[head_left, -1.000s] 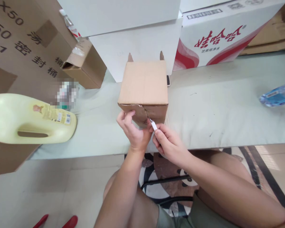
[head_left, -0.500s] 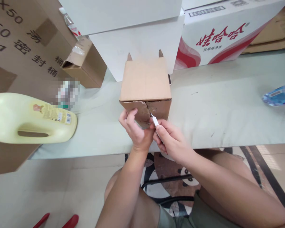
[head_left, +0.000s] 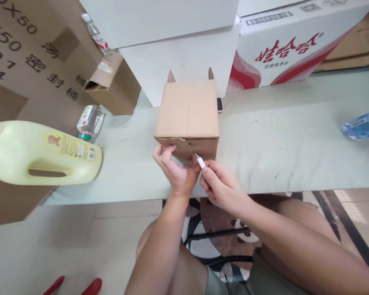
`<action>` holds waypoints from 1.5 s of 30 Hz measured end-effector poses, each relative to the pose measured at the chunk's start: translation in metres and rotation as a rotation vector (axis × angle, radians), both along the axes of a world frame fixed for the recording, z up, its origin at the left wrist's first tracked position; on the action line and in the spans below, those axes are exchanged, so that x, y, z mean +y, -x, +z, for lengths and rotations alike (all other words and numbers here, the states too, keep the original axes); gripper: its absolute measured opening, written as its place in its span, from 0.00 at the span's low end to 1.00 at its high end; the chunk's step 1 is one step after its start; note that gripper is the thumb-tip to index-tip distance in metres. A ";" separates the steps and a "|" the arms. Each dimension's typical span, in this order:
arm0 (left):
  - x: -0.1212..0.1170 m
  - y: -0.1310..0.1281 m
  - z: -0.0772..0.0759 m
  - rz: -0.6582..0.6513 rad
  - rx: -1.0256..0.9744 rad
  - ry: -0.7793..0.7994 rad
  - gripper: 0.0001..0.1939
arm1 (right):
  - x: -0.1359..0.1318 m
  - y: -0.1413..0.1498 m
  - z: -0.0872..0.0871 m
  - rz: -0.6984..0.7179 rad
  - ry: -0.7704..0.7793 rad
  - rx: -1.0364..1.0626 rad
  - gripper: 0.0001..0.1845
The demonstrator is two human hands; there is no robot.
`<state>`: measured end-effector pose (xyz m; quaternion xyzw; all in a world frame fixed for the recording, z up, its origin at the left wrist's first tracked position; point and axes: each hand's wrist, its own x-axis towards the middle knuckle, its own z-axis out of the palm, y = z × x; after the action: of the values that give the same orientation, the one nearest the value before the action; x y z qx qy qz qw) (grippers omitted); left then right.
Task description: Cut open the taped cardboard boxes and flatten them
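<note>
A small brown cardboard box [head_left: 187,108] stands in front of me, with a split seam and torn edge on its near side. My left hand [head_left: 176,168] holds that near side, fingers curled at its left part and the thumb side low by the seam. In my right hand [head_left: 219,180] is a white utility knife [head_left: 201,162], gripped between thumb and fingers. Its metal tip points up into the seam, close to my left thumb. How deep the blade sits cannot be made out.
Behind the box stand white cartons [head_left: 184,53] and a phone-like object [head_left: 219,105]. To the left are a yellow jug [head_left: 76,164], a clear bottle [head_left: 92,120], and another brown box [head_left: 119,88]. A blue bottle [head_left: 363,124] lies at the right on the cloth-covered table [head_left: 295,143].
The box's near top edge has dropped a little toward me, so less of its near side shows. Both hands keep their hold; the knife tip stays at the seam. The view has shifted slightly.
</note>
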<state>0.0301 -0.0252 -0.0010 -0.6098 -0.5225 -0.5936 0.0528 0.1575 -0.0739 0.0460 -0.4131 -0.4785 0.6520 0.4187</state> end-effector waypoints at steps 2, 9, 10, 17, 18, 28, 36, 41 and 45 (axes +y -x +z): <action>0.000 -0.001 -0.001 -0.008 0.001 -0.004 0.32 | 0.001 0.000 0.004 -0.005 0.012 0.016 0.17; -0.001 -0.006 0.002 -0.055 0.065 -0.104 0.28 | 0.004 -0.004 0.013 -0.048 0.051 0.090 0.15; 0.000 -0.005 0.003 -0.069 0.090 -0.127 0.29 | 0.004 -0.007 0.012 -0.042 0.060 0.099 0.16; 0.005 0.020 0.009 -0.254 0.072 -0.243 0.25 | 0.006 -0.032 -0.009 -0.021 -0.015 0.052 0.20; 0.007 0.023 0.012 -0.263 0.081 -0.253 0.26 | 0.006 -0.034 -0.011 -0.023 -0.019 0.036 0.21; 0.019 0.021 0.045 -0.404 0.101 -0.214 0.15 | 0.003 -0.033 -0.016 0.039 -0.016 -0.003 0.25; 0.012 0.016 0.054 -0.339 0.189 -0.091 0.13 | 0.000 -0.029 0.000 -0.051 0.003 -0.056 0.23; 0.008 0.013 0.053 -0.311 0.111 -0.081 0.14 | -0.002 -0.024 0.010 -0.052 0.049 -0.060 0.20; 0.007 0.013 0.051 -0.289 0.078 -0.058 0.15 | -0.008 -0.024 0.000 -0.037 0.029 -0.068 0.20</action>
<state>0.0170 -0.0181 0.0496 -0.6994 -0.4097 -0.5857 0.0045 0.1814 -0.0816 0.0456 -0.4498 -0.4753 0.6365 0.4082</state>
